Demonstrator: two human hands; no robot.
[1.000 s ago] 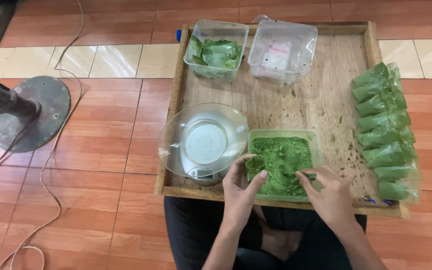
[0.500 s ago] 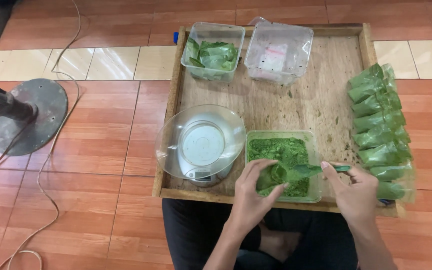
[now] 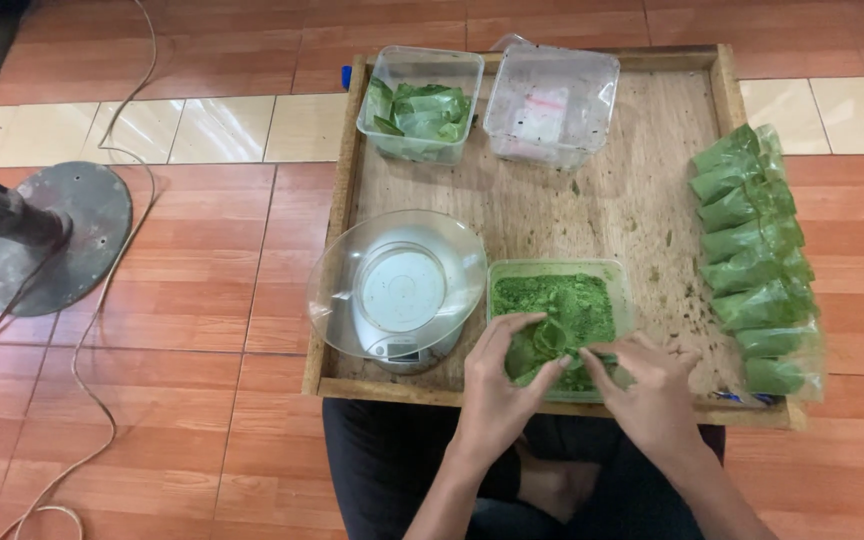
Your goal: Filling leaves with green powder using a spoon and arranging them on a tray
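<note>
At far left a round metal stand base (image 3: 50, 236) sits on the tiled floor. On the wooden tray (image 3: 592, 200), lower centre of the frame, a kitchen scale with a clear bowl (image 3: 398, 288) stands just left of the tub of green powder (image 3: 558, 305). My left hand (image 3: 500, 385) has its grip closed around a small clear bag (image 3: 542, 345) held over the tub; my right hand (image 3: 644, 385) pinches the bag's edge. Keeping the mouth spread and low over the powder should limit spills. Filled green packets (image 3: 752, 255) line the right edge.
</note>
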